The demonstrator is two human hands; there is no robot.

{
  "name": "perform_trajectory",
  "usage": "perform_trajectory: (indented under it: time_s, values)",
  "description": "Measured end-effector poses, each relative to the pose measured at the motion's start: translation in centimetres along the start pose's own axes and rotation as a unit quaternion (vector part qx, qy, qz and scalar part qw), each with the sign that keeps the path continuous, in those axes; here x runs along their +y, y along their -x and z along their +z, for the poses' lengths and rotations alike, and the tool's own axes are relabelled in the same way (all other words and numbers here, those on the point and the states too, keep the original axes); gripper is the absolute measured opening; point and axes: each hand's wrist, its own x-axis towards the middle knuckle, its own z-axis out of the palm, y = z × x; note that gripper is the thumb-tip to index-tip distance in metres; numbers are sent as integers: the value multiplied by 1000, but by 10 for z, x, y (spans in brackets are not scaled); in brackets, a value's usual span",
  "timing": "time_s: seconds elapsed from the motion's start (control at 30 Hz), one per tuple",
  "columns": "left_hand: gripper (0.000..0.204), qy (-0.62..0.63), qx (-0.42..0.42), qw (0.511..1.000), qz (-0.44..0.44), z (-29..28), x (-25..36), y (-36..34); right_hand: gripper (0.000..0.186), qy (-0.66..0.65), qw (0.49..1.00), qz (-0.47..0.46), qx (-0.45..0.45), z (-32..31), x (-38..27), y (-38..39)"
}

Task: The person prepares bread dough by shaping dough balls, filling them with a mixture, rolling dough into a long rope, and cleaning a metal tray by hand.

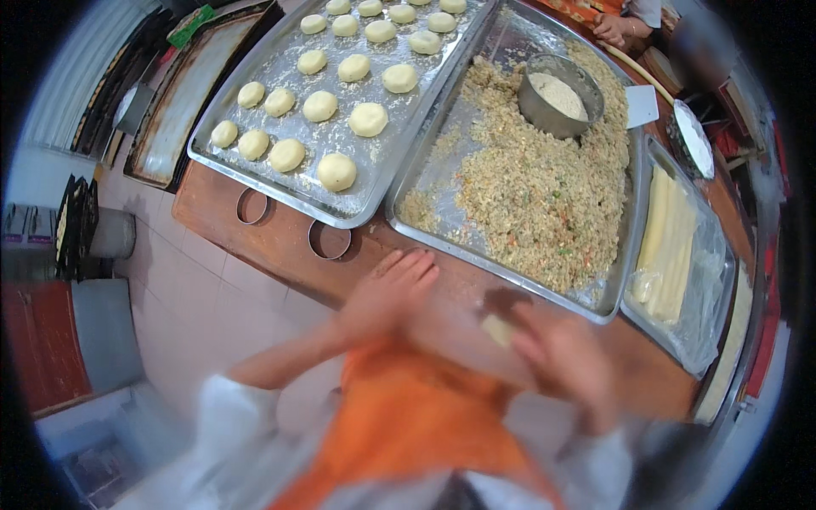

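Note:
My left hand (387, 293) lies palm down at the wooden table's near edge, its fingers stretched out, below two metal rings (331, 257). My right hand (561, 357) is smeared by motion just right of a small pale dough piece (497, 330); I cannot tell whether it grips it. Above my hands, a metal tray (414, 228) holds a large heap of crumbly filling (535, 204) and a steel pot (544, 110) containing pale crumbs. To its left, another tray (255, 183) carries several flattened round dough pieces (368, 119).
A plastic-wrapped tray (697, 340) with long dough strips (663, 238) is at the right. Baking pans (178, 102) sit at the far left, with pink floor tiles (195, 255) below. Another person's hand (614, 27) shows at the top right, near a white scraper (642, 106).

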Motion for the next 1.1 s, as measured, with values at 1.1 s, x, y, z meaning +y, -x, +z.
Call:
perform_trajectory:
  time_s: [1.1]
  values:
    - [17,-83,243,908,-332,-18,-112,89,28,250,889,-316,220,-27,48,-145]
